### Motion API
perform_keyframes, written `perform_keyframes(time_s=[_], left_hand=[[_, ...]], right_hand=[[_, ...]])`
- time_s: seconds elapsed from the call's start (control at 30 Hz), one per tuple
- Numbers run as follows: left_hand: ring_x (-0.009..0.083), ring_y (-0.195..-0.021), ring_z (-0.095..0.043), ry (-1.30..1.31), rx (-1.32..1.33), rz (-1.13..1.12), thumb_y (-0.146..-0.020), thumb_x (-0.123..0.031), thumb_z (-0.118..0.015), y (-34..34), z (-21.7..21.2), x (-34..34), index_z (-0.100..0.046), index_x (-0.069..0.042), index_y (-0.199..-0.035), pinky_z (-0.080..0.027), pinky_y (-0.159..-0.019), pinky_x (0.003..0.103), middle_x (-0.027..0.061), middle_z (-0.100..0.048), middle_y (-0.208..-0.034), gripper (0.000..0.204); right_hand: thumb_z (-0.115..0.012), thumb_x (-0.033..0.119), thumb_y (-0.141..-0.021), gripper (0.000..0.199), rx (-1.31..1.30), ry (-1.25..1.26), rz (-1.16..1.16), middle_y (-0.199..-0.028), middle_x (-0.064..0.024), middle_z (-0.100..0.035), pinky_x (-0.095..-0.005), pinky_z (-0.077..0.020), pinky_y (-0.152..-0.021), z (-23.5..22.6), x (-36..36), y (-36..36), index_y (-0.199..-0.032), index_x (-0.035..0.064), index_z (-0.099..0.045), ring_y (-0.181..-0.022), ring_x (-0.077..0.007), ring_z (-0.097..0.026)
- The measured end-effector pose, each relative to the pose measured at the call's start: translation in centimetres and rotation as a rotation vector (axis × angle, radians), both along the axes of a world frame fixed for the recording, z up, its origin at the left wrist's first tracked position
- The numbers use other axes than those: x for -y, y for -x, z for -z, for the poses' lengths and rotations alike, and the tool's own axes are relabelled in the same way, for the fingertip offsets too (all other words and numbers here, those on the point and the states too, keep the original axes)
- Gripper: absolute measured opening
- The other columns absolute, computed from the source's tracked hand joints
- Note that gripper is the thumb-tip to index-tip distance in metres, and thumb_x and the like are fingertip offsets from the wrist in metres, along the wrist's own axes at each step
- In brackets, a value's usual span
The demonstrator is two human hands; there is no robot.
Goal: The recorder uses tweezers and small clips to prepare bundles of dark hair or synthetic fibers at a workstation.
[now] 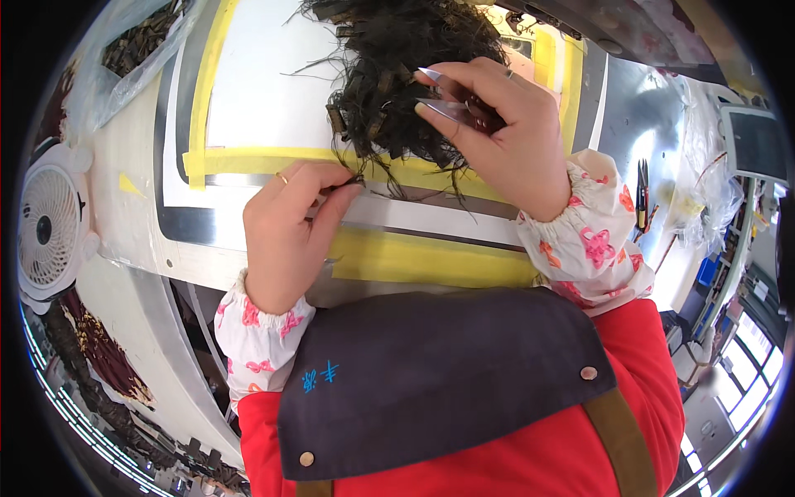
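Observation:
My left hand [290, 219] is closed in a pinch at the near edge of a dark, hair-like heap [397, 74]. A thin dark strand [356, 178] shows between its thumb and forefinger. Above the heap's right side, my right hand [501, 124] curls round a small pointed silver tool [451, 109], its two tips parted along the thumb and forefinger. Fingers hide most of that tool, so its exact kind cannot be told. Small brown pieces are mixed in among the heap's loose black fibres.
Beneath the heap lies a white board [257, 91] edged with yellow tape [431, 257]. Black-handled snips [643, 195] rest on the metal surface at right, near crumpled clear plastic [704, 166]. A white fan [51, 224] stands at left, below a plastic bag [137, 62] of dark pieces.

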State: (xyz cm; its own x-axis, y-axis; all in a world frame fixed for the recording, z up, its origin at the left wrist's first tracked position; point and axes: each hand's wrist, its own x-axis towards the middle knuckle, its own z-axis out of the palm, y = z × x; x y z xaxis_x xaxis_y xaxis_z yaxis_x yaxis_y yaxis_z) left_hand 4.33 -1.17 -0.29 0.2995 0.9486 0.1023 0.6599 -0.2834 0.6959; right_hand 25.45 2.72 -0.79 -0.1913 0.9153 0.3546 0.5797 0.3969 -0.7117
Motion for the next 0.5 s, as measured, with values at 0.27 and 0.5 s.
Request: perform_keyframes(time_s=[0.27,0.5], left_hand=[[0.0094,-0.072,-0.059,0.483,0.697,-0.235,-0.083,-0.002,-0.061,0.4,-2.0,0.7,-0.050,0.000,-0.104,-0.046,-0.068,0.021,0.0053,-0.062,-0.080,0.024],[0.0102,-0.074,-0.060,0.726,0.751,-0.065,-0.085,-0.002,-0.058,2.0,-1.7,1.0,-0.053,0.001,-0.109,-0.047,-0.069,0.021,0.0045,-0.061,-0.079,0.025]], right_hand=[[-0.067,0.013,-0.078,0.017,-0.143,0.386,-0.615,-0.064,-0.0049,-0.055,-0.0237,-0.0380,-0.051,-0.3,-0.5,2.0,-0.086,-0.0005,-0.060,-0.056,-0.0067,-0.049],[-0.061,0.008,-0.068,0.011,-0.124,0.357,-0.376,-0.059,-0.0103,-0.054,-0.0291,-0.0419,-0.050,0.0,-1.3,0.9,-0.077,0.0006,-0.060,-0.052,-0.0203,-0.053]])
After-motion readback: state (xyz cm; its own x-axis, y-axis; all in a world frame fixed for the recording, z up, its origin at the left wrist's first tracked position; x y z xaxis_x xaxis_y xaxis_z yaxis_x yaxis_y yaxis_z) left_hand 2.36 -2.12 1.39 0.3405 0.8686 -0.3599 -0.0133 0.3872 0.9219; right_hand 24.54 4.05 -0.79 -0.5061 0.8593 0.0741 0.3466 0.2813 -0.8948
